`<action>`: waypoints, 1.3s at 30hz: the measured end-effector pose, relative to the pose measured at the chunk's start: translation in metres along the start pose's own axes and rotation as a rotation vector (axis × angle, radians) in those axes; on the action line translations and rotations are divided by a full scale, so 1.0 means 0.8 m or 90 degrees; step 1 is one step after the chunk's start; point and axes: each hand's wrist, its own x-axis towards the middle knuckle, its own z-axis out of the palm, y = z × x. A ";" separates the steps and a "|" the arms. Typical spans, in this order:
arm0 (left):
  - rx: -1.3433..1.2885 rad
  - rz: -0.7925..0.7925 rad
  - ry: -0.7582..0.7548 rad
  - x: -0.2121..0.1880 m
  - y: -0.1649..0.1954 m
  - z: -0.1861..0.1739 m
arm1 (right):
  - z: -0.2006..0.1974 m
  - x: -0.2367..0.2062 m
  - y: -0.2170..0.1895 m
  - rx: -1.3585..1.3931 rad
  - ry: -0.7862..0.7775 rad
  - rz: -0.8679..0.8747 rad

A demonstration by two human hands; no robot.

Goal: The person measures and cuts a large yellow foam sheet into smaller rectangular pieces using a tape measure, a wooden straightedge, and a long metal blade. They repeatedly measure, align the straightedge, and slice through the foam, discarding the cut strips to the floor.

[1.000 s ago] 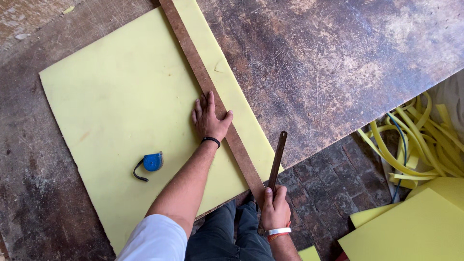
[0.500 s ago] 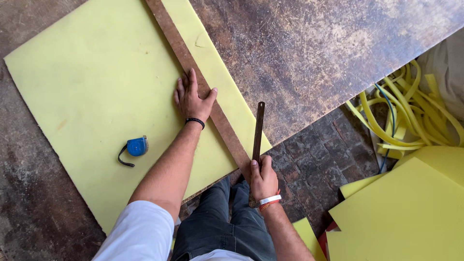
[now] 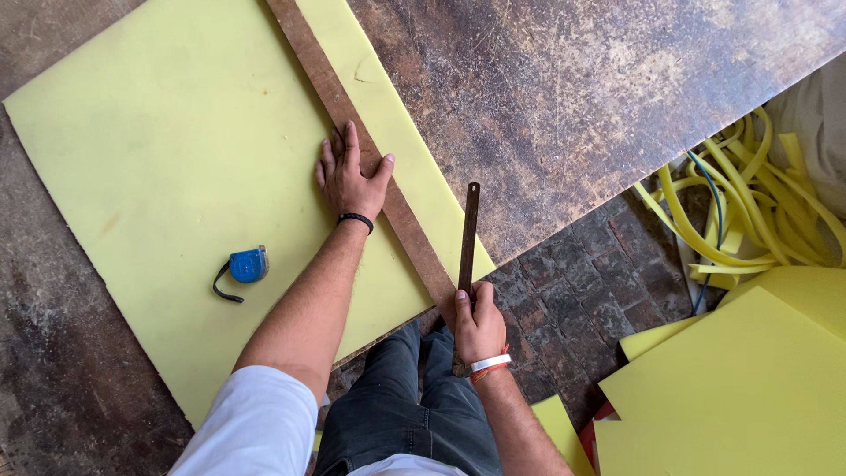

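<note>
Both hands busy: left hand flat on wooden straightedge, top cut off; right hand grips blade.

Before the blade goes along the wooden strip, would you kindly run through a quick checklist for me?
1. Left hand pressing flat on the wooden strip: ok.
2. Strip lying across the yellow foam sheet: ok.
3. Right hand gripping the long blade: ok.
4. Blade beside the strip's right edge: ok.
5. Left fingers away from the blade: ok.
6. Tape measure away from the strip: ok.
</note>
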 end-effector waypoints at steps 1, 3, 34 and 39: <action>0.002 0.000 0.001 0.001 0.000 0.001 | 0.000 0.000 0.000 -0.007 0.001 0.000; 0.006 -0.003 -0.001 0.002 0.000 0.003 | 0.002 -0.001 0.002 -0.023 0.004 0.000; 0.130 0.050 -0.035 0.028 -0.002 -0.014 | -0.012 0.027 -0.040 -0.002 0.136 -0.226; 0.211 0.085 -0.161 0.097 0.004 -0.072 | -0.003 0.067 -0.099 0.326 -0.056 -0.159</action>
